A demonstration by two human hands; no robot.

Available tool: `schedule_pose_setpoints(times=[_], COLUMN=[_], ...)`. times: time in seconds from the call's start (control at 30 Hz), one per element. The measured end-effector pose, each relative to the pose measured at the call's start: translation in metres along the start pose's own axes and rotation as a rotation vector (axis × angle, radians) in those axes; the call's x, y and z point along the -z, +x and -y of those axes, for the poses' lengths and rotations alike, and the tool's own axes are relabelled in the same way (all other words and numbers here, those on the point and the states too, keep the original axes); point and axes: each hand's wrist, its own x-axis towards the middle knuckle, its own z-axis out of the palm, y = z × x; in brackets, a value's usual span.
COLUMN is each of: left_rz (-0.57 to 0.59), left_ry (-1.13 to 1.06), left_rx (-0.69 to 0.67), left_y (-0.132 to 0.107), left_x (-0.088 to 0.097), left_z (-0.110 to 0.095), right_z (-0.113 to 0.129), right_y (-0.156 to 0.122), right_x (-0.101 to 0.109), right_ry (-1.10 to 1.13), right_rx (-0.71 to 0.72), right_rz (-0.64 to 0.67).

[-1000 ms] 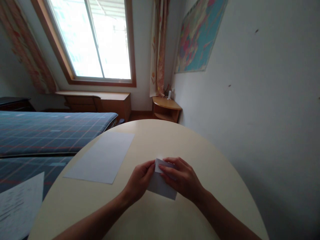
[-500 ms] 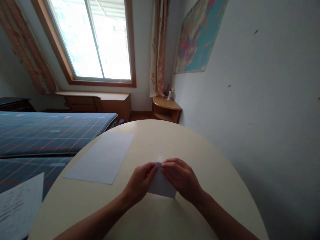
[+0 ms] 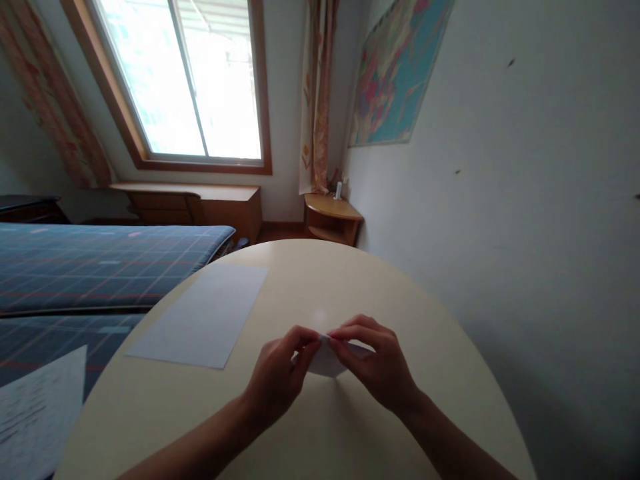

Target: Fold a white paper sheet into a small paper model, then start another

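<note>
Between my two hands is a small folded piece of white paper [image 3: 327,364], held just above the round cream table [image 3: 345,280]. My left hand [image 3: 284,363] pinches its upper edge between thumb and fingers. Close beside that grip, my right hand [image 3: 374,353] pinches the same edge, fingertips almost meeting the left ones. The paper's lower part slopes toward me, and its far side is partly hidden by my fingers. A flat blank white sheet [image 3: 200,320] lies on the table to the left of my hands.
Beyond the table's left edge, a printed sheet [image 3: 43,407] lies near a blue plaid mattress [image 3: 110,267]. A white wall [image 3: 525,233] runs along the right. At the back stand a wooden desk [image 3: 230,193] and a corner shelf [image 3: 334,208].
The folded paper has tilted, so less of its face shows and its lower edge sits higher. Both hands have turned slightly, still pinching its top edge.
</note>
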Motion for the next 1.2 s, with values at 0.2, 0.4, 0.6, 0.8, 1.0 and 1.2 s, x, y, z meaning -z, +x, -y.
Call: schedule_pose_setpoints(times=[0.2, 0.4, 0.6, 0.8, 1.0, 1.2], left_rz=[-0.063, -0.079, -0.063, -0.062, -0.052, -0.059], left_ry=[0.061, 0.089, 0.123, 0.13, 0.143, 0.141], left_rx=[-0.141, -0.192, -0.196, -0.214, -0.24, -0.263], left_y=[0.001, 0.0017, -0.0011, -0.0015, -0.0014, -0.0018], left_x=[0.0021, 0.0011, 0.0013, 0.0025, 0.0026, 0.0019], left_z=[-0.003, -0.0015, -0.0026, -0.0047, -0.0054, -0.0038], right_z=[0.0011, -0.0012, -0.0006, 0.0011, 0.0018, 0.0008], right_y=[-0.0016, -0.0039, -0.0068, -0.0062, -0.0036, -0.0041], right_x=[-0.0015, -0.0022, -0.0056, -0.0056, -0.0043, -0.0035], right_ry=[0.004, 0.029, 0.08, 0.057, -0.014, -0.051], right_rx=[0.122, 0.101, 0.045, 0.061, 0.137, 0.177], right_rz=[-0.049, -0.04, -0.008, 0.018, -0.001, 0.023])
